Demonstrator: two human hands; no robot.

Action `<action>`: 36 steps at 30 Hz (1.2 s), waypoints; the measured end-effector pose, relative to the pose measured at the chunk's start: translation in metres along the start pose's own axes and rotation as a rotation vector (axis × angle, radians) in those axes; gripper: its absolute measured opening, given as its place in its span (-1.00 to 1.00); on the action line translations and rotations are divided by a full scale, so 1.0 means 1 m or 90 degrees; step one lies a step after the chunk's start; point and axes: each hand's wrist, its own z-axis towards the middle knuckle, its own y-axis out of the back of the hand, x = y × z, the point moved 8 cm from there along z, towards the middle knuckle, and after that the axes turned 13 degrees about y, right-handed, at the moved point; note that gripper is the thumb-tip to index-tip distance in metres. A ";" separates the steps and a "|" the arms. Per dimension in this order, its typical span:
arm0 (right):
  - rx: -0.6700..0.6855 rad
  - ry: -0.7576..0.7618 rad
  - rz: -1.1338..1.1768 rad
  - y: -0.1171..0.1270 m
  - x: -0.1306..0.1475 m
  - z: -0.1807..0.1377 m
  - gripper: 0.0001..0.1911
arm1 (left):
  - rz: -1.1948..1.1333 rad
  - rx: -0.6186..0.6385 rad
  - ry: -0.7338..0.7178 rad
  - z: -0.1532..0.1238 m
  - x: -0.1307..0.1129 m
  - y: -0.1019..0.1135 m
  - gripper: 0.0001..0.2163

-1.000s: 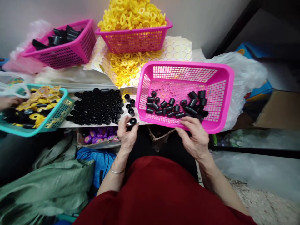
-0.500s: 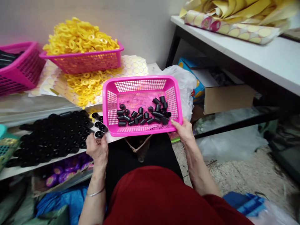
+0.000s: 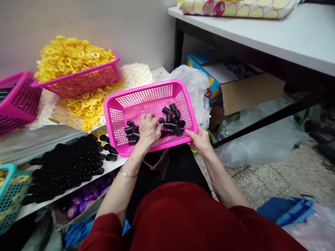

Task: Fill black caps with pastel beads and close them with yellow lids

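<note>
A pink plastic basket (image 3: 150,88) is tilted toward me above my lap. Its right front corner is gripped by my right hand (image 3: 201,141), thumb over the rim and fingers underneath. Inside lie several short black plastic cylinders (image 3: 171,125), mostly on the right and left sides. My left hand (image 3: 149,130) reaches in over the middle of them, its fingers bent and somewhat apart; the pieces under the palm are hidden. Left of the basket, a dense group of similar black cylinders (image 3: 65,164) stands on a white board, with a few looser ones (image 3: 111,157) at its right edge.
Behind, a pink basket (image 3: 86,82) is heaped with yellow rings (image 3: 72,57), more spilled on sticker sheets (image 3: 137,75). A teal basket (image 3: 19,195) stands at left. A white table (image 3: 251,35) juts in at right above an open carton (image 3: 251,92). Purple-wrapped items (image 3: 82,202) lie below the board.
My left hand has moved from the black cylinders on the board into the pink basket. My right hand keeps its hold on the corner. The whole view has shifted and turned slightly.
</note>
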 end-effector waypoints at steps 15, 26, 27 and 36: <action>0.047 0.485 -0.545 -0.024 0.092 -0.016 -0.82 | -0.023 0.059 0.118 0.049 0.000 -0.032 -0.87; 0.203 0.398 -0.110 -0.078 0.102 -0.004 -0.83 | -0.740 0.120 0.251 -0.028 0.010 0.005 -0.62; 0.235 0.389 -0.073 -0.081 0.101 -0.007 -0.80 | -0.744 0.114 0.251 -0.031 0.011 0.006 -0.61; 0.326 0.287 -0.627 -0.066 0.067 0.012 -0.79 | -0.831 0.024 0.333 -0.045 0.045 0.015 -0.63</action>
